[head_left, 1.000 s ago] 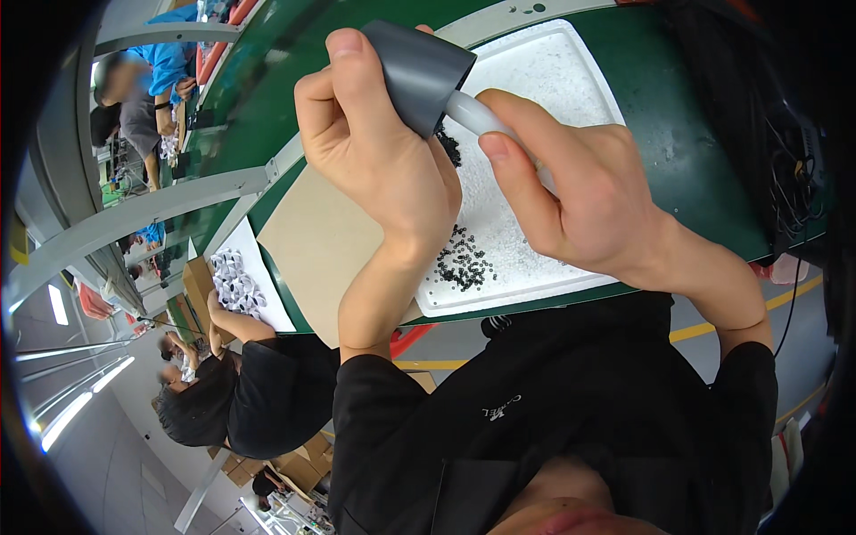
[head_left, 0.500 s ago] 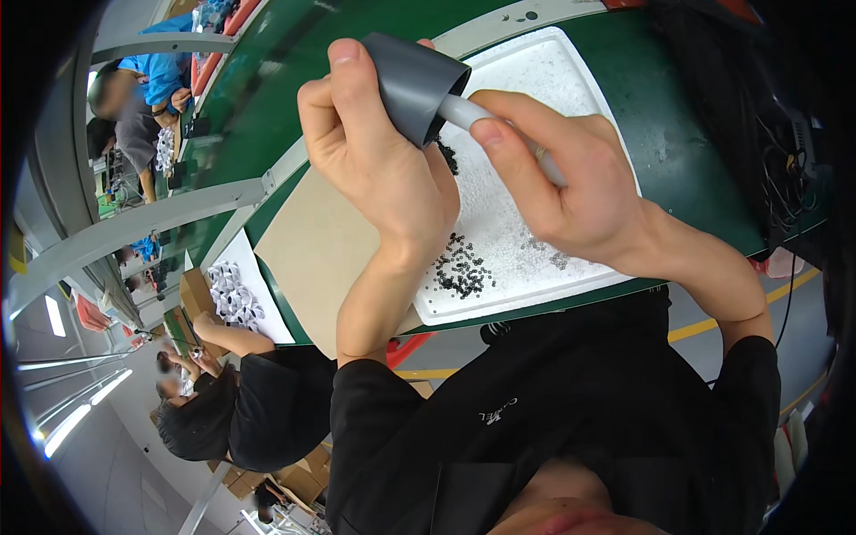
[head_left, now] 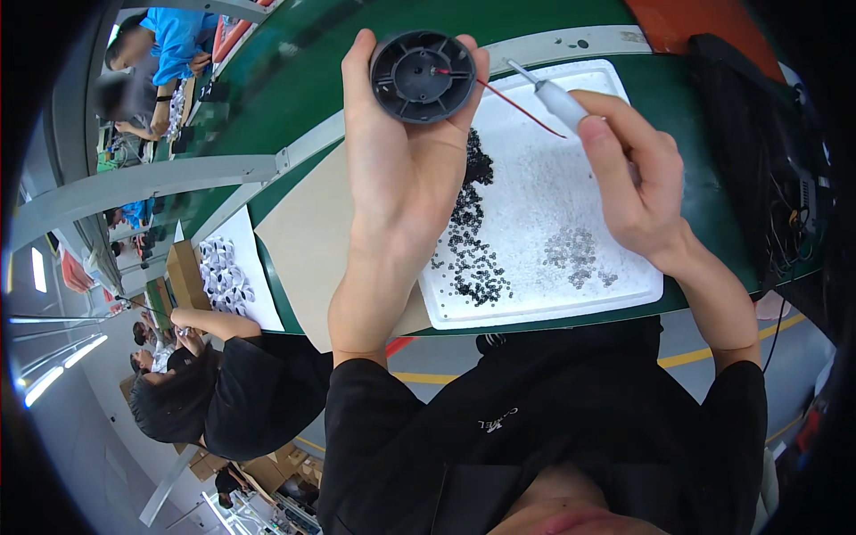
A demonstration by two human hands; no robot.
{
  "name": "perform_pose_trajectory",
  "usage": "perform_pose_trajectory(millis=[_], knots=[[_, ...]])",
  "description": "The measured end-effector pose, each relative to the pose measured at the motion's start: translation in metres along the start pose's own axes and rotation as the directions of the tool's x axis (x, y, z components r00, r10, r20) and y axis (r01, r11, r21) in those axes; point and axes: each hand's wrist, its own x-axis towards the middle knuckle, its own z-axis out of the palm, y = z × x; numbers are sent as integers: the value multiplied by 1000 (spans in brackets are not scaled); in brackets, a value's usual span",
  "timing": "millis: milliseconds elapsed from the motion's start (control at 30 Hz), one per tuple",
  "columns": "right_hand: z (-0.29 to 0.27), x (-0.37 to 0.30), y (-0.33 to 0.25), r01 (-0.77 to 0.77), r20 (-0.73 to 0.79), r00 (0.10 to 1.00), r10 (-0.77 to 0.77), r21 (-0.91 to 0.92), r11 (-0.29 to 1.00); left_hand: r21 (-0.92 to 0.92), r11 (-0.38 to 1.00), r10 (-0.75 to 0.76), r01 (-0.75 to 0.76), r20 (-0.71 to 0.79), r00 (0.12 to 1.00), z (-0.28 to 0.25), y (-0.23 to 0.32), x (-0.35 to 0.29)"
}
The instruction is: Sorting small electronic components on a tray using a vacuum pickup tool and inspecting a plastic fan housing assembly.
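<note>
My left hand (head_left: 397,152) is closed round a dark grey round plastic housing (head_left: 406,98), with its ribbed, hollow end turned up into view. A thin red wire (head_left: 526,111) runs from the housing out to the right, over the tray. Between the thumb and fingers of my right hand (head_left: 635,165) is a pale pen-like tool (head_left: 560,105) with a thin metal tip, held apart from the housing. Below both hands lies a white tray (head_left: 535,312) bearing many small black rings (head_left: 477,223) on its left and clear ones (head_left: 575,254) further right.
A beige board (head_left: 308,241) lies left of the tray on the green table (head_left: 294,107). White parts (head_left: 227,276) rest on a sheet beside another person (head_left: 241,374). A metal rail (head_left: 571,40) crosses behind the tray; a black bag (head_left: 731,134) and cables sit at right.
The housing has turned from its side to show its ribbed end and the red wire. My right hand has drawn the tool out of the housing and moved right.
</note>
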Motion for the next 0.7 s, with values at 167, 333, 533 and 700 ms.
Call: perform_pose_trajectory(millis=[167, 333, 533, 700], knots=[[-2, 5, 7, 68, -41, 997, -68, -14, 998, -32, 999, -2, 3, 31, 1000, 0, 0, 2], [-12, 2, -7, 122, -94, 987, -127, -55, 991, 5, 998, -68, 68, 18, 998, 5, -6, 12], [-26, 0, -17, 363, -148, 920, -363, -22, 931, 196, 907, -389, 373, 46, 920, 25, -44, 55], [-32, -2, -21, 580, -351, 770, -533, 38, 814, 461, 789, -524, 406, 161, 836, 102, -114, 94]])
